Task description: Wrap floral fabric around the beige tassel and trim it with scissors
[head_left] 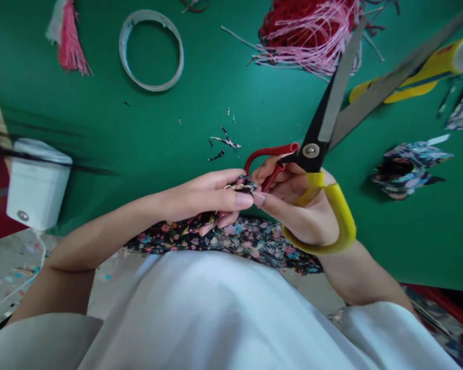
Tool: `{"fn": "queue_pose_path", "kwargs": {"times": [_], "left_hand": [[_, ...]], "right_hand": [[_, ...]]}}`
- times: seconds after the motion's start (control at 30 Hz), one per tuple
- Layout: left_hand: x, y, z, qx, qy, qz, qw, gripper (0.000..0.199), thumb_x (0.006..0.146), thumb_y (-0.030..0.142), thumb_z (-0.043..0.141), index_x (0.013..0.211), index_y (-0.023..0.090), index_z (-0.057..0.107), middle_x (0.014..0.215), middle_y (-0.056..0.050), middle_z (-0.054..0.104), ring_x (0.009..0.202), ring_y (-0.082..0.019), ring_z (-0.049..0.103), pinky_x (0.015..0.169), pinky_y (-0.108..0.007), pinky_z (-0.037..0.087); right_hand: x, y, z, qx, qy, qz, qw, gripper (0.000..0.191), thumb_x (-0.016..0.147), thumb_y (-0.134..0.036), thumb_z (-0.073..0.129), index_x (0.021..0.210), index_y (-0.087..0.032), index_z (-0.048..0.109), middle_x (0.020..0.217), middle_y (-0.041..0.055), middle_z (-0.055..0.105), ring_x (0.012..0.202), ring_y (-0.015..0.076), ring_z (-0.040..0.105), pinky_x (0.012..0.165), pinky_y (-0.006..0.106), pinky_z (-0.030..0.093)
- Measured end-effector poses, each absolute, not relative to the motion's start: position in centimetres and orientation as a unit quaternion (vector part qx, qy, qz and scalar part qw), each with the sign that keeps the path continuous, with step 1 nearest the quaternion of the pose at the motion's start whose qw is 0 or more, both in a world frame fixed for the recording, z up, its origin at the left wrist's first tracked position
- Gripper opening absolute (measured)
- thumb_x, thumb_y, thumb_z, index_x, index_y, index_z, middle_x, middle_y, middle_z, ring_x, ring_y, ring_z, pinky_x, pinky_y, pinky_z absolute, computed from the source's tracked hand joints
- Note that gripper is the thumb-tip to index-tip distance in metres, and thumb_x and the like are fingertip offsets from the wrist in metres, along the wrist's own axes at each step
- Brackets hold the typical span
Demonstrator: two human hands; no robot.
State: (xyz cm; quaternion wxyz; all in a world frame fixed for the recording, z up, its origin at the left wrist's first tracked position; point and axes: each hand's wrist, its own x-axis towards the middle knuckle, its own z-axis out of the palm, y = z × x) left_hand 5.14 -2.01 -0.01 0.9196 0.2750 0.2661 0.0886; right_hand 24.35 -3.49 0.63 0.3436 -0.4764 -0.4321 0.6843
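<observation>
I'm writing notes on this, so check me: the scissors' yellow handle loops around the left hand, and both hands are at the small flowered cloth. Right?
Not quite: the head view shows the yellow handle looped around the right hand, not the left hand. Both hands are indeed at the flowered cloth.

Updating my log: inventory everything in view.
floral piece: 1, dark, centre
scissors: 1, yellow-red, centre right
table: 1, green, beneath
scraps: several, dark, centre
ring: 1, white, upper left
tassel: 1, pink-white, upper left
cord pile: 1, red-pink, top
box: 1, white, left
unclear item: 1, yellow, upper right
fabric pieces: 2+, dark, right
cloth: 1, dark, lower centre
shirt: 1, pale, bottom
left hand: 1, at floral piece
right hand: 1, holding scissors
</observation>
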Motion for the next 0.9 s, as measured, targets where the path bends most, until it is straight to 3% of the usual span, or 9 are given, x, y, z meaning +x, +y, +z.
{"fn": "queue_pose_path", "kwargs": {"times": [0.13,0.3,0.4,0.5,0.6,0.7,0.8,0.9], "left_hand": [[5.4,-2.5,-0.1,0.346,0.3,0.093,0.884,0.039,0.078,0.039,0.074,0.096,0.021,0.045,0.074,0.005,0.044,0.048,-0.001,0.035,0.037,-0.015,0.03],[5.9,-2.9,-0.1,0.31,0.307,0.124,0.891,0.029,0.092,0.046,0.055,0.093,0.022,0.038,0.072,0.005,0.03,0.051,-0.002,0.027,0.041,-0.018,0.022],[5.9,-2.6,0.1,0.339,0.315,0.136,0.876,0.03,0.094,0.049,0.048,0.1,0.02,0.043,0.075,0.004,0.036,0.054,-0.003,0.029,0.045,-0.019,0.023],[5.7,-2.1,0.2,0.387,0.343,0.15,0.843,0.034,0.094,0.048,0.05,0.112,0.019,0.05,0.081,0.002,0.043,0.057,-0.003,0.031,0.048,-0.02,0.026],[5.7,-1.9,0.3,0.386,0.362,0.176,0.83,0.046,0.091,0.056,0.05,0.113,0.016,0.054,0.082,0.001,0.046,0.056,-0.003,0.03,0.049,-0.022,0.026],[5.8,-1.8,0.5,0.35,0.36,0.2,0.842,0.057,0.089,0.067,0.041,0.102,0.013,0.055,0.071,0.002,0.044,0.05,-0.003,0.027,0.045,-0.021,0.02],[5.9,-1.8,0.6,0.327,0.367,0.202,0.847,0.06,0.092,0.068,0.032,0.093,0.013,0.054,0.061,0.004,0.037,0.045,-0.001,0.025,0.042,-0.019,0.017],[5.9,-1.8,0.6,0.318,0.359,0.209,0.852,0.06,0.091,0.069,0.034,0.088,0.013,0.055,0.057,0.005,0.032,0.043,-0.001,0.024,0.041,-0.018,0.017]], "right_hand": [[24.1,-3.8,0.7,-0.489,-0.443,0.662,0.357,0.04,0.068,-0.045,0.084,0.084,-0.024,0.054,0.076,-0.0017,0.059,0.065,0.0112,0.058,0.058,0.027,0.053],[24.1,-3.4,0.6,-0.482,-0.453,0.658,0.361,0.038,0.07,-0.043,0.083,0.084,-0.023,0.054,0.073,-0.0033,0.06,0.061,0.0096,0.057,0.053,0.024,0.048],[24.9,-3.0,0.6,-0.521,-0.473,0.609,0.365,0.037,0.069,-0.041,0.084,0.082,-0.022,0.055,0.071,-0.0033,0.059,0.061,0.0094,0.055,0.055,0.025,0.046],[26.0,-2.5,0.4,-0.598,-0.542,0.47,0.358,0.033,0.072,-0.037,0.082,0.087,-0.022,0.057,0.074,-0.0014,0.058,0.064,0.011,0.053,0.058,0.028,0.042],[26.9,-2.1,-0.1,-0.653,-0.649,0.289,0.262,0.032,0.075,-0.032,0.077,0.097,-0.02,0.057,0.082,0.0038,0.06,0.072,0.0157,0.055,0.067,0.034,0.044],[27.2,-1.8,-1.0,-0.665,-0.71,0.164,0.162,0.035,0.077,-0.032,0.074,0.102,-0.015,0.057,0.096,0.0124,0.062,0.088,0.0262,0.061,0.078,0.044,0.048],[27.4,-1.7,-1.8,-0.643,-0.741,0.128,0.146,0.039,0.082,-0.039,0.068,0.109,-0.015,0.054,0.104,0.0141,0.058,0.1,0.0334,0.061,0.083,0.051,0.052],[27.6,-1.7,-2.3,-0.615,-0.764,0.107,0.16,0.038,0.085,-0.043,0.064,0.112,-0.018,0.053,0.103,0.0129,0.057,0.104,0.0355,0.059,0.087,0.056,0.052]]}}
